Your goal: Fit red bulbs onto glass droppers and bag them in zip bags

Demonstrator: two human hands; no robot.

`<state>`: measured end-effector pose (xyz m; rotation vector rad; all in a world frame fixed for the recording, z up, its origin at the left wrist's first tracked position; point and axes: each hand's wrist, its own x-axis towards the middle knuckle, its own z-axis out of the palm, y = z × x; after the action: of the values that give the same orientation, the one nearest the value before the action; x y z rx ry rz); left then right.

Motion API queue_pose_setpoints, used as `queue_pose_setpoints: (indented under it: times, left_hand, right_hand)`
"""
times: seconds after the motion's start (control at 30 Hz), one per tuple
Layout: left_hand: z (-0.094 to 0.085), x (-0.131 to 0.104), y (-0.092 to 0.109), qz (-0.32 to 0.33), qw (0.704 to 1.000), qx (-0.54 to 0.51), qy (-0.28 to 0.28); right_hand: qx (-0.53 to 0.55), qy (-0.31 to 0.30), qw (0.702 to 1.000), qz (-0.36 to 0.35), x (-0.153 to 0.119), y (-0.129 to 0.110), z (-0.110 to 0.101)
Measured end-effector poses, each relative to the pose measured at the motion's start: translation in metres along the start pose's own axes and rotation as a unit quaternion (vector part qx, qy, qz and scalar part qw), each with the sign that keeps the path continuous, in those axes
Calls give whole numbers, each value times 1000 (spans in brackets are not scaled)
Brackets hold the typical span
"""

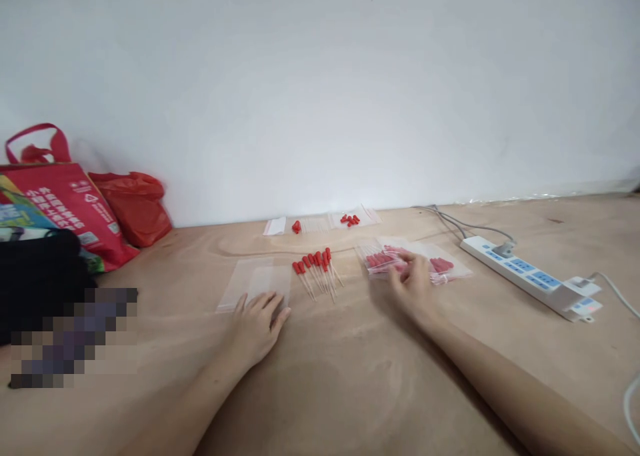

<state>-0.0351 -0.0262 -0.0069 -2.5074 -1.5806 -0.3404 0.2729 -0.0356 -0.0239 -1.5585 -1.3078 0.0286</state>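
Note:
My left hand rests with spread fingers on the near edge of a flat clear plastic bag. Several thin sticks with red tips lie fanned out between my hands. On the right, my right hand is curled over clear bags holding red-tipped pieces, thumb and fingers close together at the bags. Whatever is between those fingertips is too small to make out. Farther back lie a small group of red pieces, some pale thin sticks and a clear bag with red caps.
A white power strip with plugs and cables lies at the right. Red bags and a black cloth stand at the left, with a pixelated item before them. A white wall bounds the wooden table.

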Motion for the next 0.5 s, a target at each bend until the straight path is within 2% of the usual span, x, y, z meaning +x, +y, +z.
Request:
queue_pose_setpoints:
  times: [0.1,0.2,0.27,0.37,0.5]
  left_hand:
    - [-5,-7,14,14,999,41,-4]
    - [-7,-12,24,28,999,29,-2]
    - [-9,-12,24,59,998,-15,15]
    - [-10,-9,12,100,991,-79,34]
    - [-4,-4,-9,96,989,-111,-12]
  right_hand:
    - [10,-130,988,-80,-18,-23,20]
    - [-14,-199,976,-85,-25,-42,44]
    - [-47,-212,975,-55,-21,-52,59]
    - [-93,-203,975,15,-8,-63,80]
    - [-122,-206,967,93,13,-70,101]
